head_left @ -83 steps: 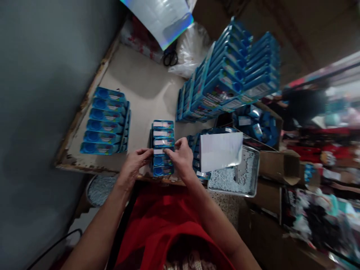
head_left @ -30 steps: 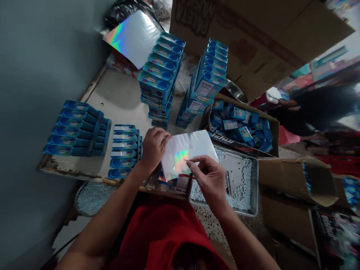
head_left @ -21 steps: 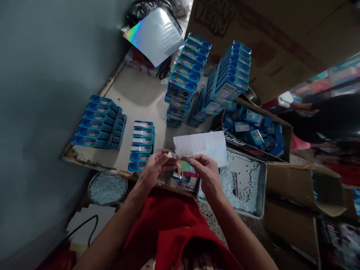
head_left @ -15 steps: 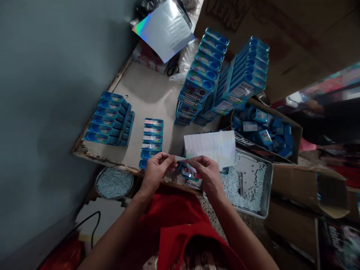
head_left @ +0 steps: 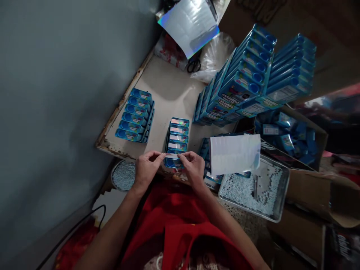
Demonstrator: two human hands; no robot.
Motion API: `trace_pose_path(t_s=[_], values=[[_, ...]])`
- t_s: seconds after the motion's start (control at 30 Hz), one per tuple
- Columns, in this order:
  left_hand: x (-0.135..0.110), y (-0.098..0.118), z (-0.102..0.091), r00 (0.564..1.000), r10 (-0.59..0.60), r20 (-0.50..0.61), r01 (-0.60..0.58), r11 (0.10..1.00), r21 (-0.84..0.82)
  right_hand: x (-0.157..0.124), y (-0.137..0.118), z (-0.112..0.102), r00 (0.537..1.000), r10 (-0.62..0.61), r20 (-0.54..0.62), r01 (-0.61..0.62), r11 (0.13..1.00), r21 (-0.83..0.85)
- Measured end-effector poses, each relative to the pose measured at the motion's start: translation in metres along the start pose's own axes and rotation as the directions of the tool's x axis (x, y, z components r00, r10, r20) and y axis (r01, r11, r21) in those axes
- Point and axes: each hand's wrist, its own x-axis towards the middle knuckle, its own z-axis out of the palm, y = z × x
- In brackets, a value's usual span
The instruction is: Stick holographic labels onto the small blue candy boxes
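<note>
My left hand (head_left: 146, 169) and my right hand (head_left: 191, 168) pinch the two ends of a small holographic sticker strip (head_left: 172, 156). They hold it over the nearest box in a short row of blue boxes (head_left: 177, 138) at the table's front edge. The boxes further back in that row carry a strip each. A white sticker sheet (head_left: 235, 153) rests to the right, over more blue boxes.
Another group of blue boxes (head_left: 136, 115) lies at the left of the table (head_left: 168, 90). Tall stacks of blue boxes (head_left: 253, 78) lean at the right. A metal tray of white pellets (head_left: 254, 189), a round bowl of pellets (head_left: 123, 175), scissors (head_left: 194, 65) and cardboard boxes surround me.
Both hands left the white sticker sheet, which now rests on the boxes at the right. They carried a peeled strip left to the front box of the row.
</note>
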Motion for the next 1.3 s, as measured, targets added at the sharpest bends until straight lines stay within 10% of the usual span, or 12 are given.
trace_pose_path(t_s=[0.37,0.47,0.6,0.7,0.83,0.93,1.07,1.3], values=[[0.019,-0.014,0.0,0.998,-0.007,0.055,0.007,1.0,0.004,0.002,0.004,0.018,0.998,-0.01,-0.066,0.0,0.988,-0.154],[0.025,-0.026,0.011,0.98,-0.136,0.148,0.162,0.97,-0.182,0.006,0.008,0.02,0.996,0.016,-0.093,-0.026,0.994,-0.109],[0.033,-0.045,0.028,0.847,-0.359,0.391,0.506,0.768,-0.392,0.012,0.011,0.017,0.982,0.106,-0.157,-0.111,0.994,-0.024],[0.03,-0.053,0.03,0.899,-0.396,0.189,0.438,0.84,-0.322,0.004,0.008,0.008,0.985,0.123,-0.122,-0.11,0.988,0.108],[0.002,-0.04,0.012,0.983,-0.061,-0.172,0.057,0.998,-0.033,-0.014,-0.002,-0.004,0.984,0.117,-0.134,-0.084,0.969,0.232],[-0.025,-0.019,-0.001,0.998,-0.005,0.061,0.011,0.995,-0.104,-0.022,-0.011,-0.009,0.984,0.117,-0.133,-0.077,0.958,0.277],[-0.044,-0.003,-0.001,0.877,-0.157,0.453,0.347,0.86,-0.374,-0.025,-0.018,-0.005,0.986,0.1,-0.132,-0.063,0.964,0.258],[-0.05,-0.006,0.016,0.838,-0.302,0.455,0.504,0.746,-0.435,-0.036,-0.025,-0.002,0.992,0.105,-0.065,-0.08,0.945,0.317]])
